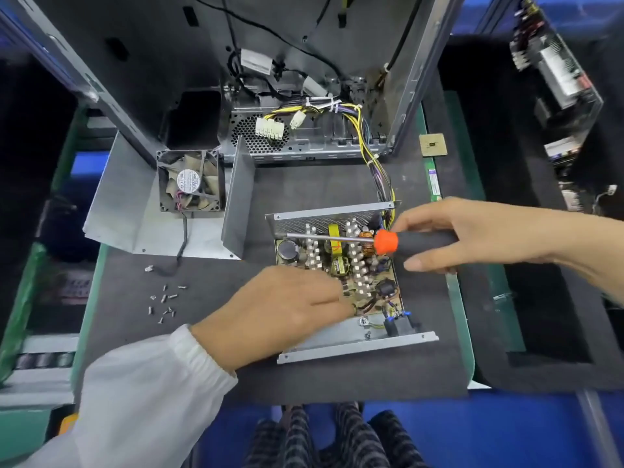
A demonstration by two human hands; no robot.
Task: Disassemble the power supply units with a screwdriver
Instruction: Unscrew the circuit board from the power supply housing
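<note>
An opened power supply unit [341, 282] is seen from above on a dark foam mat [304, 187], near the middle of the workbench. Its lid has been taken off, so the circuit board [368, 288], crowded with heat sinks, coils and capacitors, is exposed inside a shallow sheet-metal tray. A bundle of yellow and black wires [381, 177] is run from its far right corner up into a computer case [304, 79] standing behind it.

The left hand [287, 309], in a white sleeve, is laid over the near left part of the board, fingers fairly straight and pressing down on the components; whether anything is pinched beneath the fingertips cannot be told. The right hand [452, 238] is wrapped around the black handle of a screwdriver [385, 241] with an orange collar, which is held level above the far side of the unit, its shaft pointing left across the heat sinks.

The unit is judged to be stiff and moderately heavy, with thin metal edges that may be sharp. The board is judged fragile, so it is best gripped by its edges or by the tray walls, not by the components or wires.

To the left, loose screws [163, 304] are scattered on the mat, and a dusty fan [190, 184] is resting on the removed metal cover [128, 211]
</note>
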